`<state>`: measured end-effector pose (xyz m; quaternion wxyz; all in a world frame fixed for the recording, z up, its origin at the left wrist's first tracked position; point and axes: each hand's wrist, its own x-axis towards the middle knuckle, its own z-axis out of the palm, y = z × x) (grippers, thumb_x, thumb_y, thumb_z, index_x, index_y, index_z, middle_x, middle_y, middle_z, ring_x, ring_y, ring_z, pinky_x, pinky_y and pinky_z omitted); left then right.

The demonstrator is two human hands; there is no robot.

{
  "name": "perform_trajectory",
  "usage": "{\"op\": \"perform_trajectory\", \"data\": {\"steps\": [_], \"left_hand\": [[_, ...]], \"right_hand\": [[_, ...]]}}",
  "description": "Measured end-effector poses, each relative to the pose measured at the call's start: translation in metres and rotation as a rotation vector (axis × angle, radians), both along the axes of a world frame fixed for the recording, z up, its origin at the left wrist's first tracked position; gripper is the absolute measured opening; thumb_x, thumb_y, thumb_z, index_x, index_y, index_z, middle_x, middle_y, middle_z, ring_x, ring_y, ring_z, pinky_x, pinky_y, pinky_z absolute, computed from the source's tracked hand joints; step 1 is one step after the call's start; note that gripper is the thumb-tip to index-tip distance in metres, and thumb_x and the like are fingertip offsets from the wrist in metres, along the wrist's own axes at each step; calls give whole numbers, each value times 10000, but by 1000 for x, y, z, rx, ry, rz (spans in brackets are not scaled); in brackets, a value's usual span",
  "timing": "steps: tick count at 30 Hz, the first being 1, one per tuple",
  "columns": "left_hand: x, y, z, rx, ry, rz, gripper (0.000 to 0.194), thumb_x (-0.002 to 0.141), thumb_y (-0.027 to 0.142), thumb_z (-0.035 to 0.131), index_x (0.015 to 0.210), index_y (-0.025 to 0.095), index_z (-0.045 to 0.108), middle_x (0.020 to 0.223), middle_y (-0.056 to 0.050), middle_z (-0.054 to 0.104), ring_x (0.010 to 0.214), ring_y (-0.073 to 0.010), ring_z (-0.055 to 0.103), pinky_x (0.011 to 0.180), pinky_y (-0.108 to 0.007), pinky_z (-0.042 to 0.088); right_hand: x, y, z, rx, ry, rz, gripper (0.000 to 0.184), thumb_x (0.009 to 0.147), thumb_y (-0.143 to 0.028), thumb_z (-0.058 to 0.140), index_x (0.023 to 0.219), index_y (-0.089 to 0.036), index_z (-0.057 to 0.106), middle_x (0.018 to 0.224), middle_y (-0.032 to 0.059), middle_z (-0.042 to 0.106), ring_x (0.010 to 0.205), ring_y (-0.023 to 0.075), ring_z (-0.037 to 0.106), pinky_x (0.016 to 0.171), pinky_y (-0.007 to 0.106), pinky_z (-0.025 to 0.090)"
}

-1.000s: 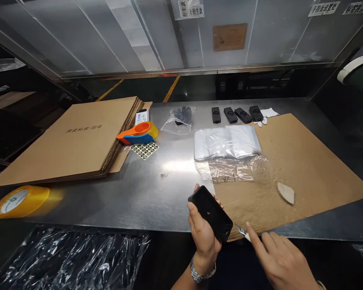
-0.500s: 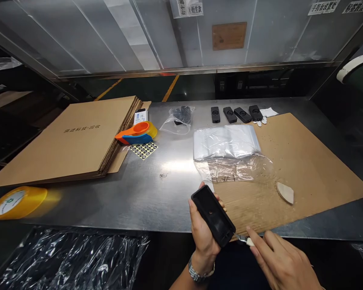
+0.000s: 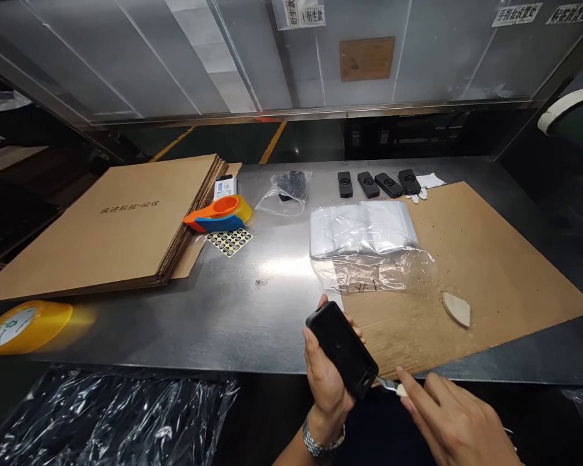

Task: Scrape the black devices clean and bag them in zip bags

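My left hand, with a metal watch band at the wrist, is wrapped round a black plastic housing. The housing is an oblong, tilted, with its hollow side partly showing. In my right hand is a small knife with a pale handle. Its metal blade meets the lower right end of the housing; whether it cuts or only touches there I cannot tell. Both hands are at the front edge of the metal table. Similar black housings stand in a row at the back.
A cardboard sheet covers the table's right side, with a pale wedge-shaped piece on it. Clear plastic bags lie in the middle. Stacked cardboard, a tape dispenser, a sticker sheet and a tape roll are left.
The black housing has turned slightly in my left hand, so its hollow inside shows less. My right hand and the knife stay almost where they were.
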<state>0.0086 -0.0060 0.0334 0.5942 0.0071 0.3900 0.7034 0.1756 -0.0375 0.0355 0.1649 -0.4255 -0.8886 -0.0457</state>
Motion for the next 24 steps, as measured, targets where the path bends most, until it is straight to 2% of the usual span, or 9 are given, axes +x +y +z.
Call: {"op": "perform_trajectory", "data": {"steps": [6,9,13,19,24], "left_hand": [[0,2,-3,-25,72,6,569,815,583,400,1303,291,398,778,-27,589,624,-124,558,550,-226,487],[-2,3,-2,-54,76,-17,567,814,583,406,1295,280,413,782,-29,593,632,-120,564,566,-224,492],[-4,4,1,-84,57,-55,599,797,573,458,1290,236,426,775,-39,595,604,-123,568,549,-234,496],[-4,4,0,-75,45,-91,607,786,572,481,1283,226,434,768,-37,610,597,-119,572,548,-228,495],[-3,4,0,-117,63,-100,629,760,591,506,1240,186,484,757,-41,617,561,-121,572,526,-242,502]], "right_hand": [[2,-2,-5,38,-106,-12,327,940,-281,354,1139,-181,594,634,1,499,539,98,496,520,246,355],[2,0,-4,27,-45,-5,337,949,-267,325,1114,-178,605,617,-4,495,521,92,491,504,239,353],[3,4,-2,-67,96,54,330,957,-226,303,1109,-126,578,601,-15,509,509,78,503,482,216,355],[5,4,-5,-216,167,32,272,947,-219,326,789,-182,543,532,-44,489,433,80,480,436,231,302],[4,4,-8,-237,129,35,288,956,-240,297,743,-208,488,504,-60,480,393,86,467,419,253,254]]}}
